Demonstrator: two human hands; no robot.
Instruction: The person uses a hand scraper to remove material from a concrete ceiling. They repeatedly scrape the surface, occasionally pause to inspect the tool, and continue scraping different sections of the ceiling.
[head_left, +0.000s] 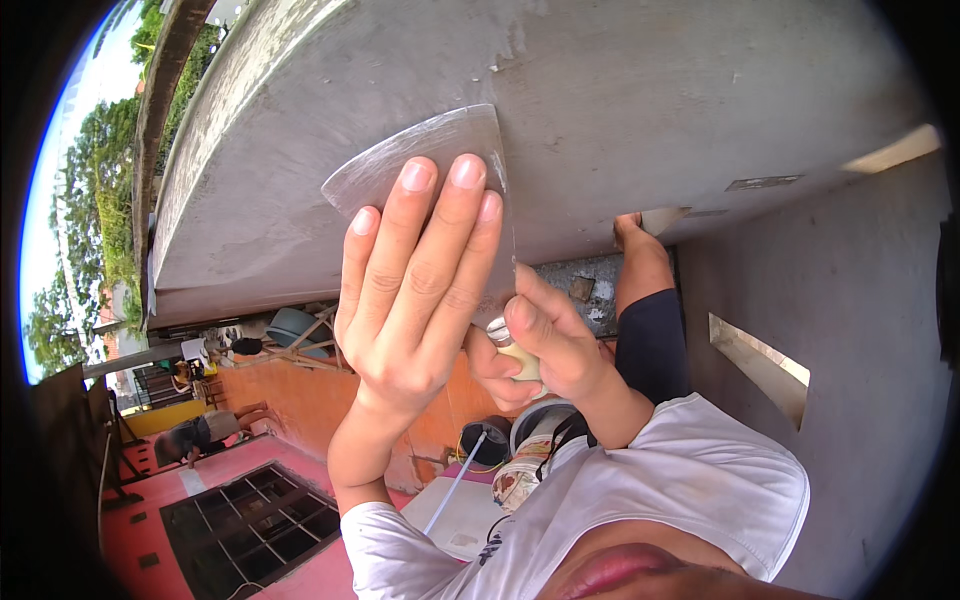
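Note:
A wide putty knife with a scratched metal blade (431, 146) lies against a grey plastered wall (637, 97). My left hand (412, 292) rests flat over the blade, its fingers extended toward the broad edge and slightly spread. Much of the blade is hidden under that hand, and so is my left thumb. Below and to the right, my right hand (559, 341) grips the pale yellowish handle (525, 361), close to its metal collar. Smooth and rougher patches of grey coating show on the wall around the blade.
Behind my arms are a dark bucket (484, 444) and a smeared paint pail (517, 484). A grey-blue basin (296, 330) stands by wooden poles. Farther left, a person (202, 435) is near a barred window (251, 525). A slot opening (757, 367) cuts the right wall.

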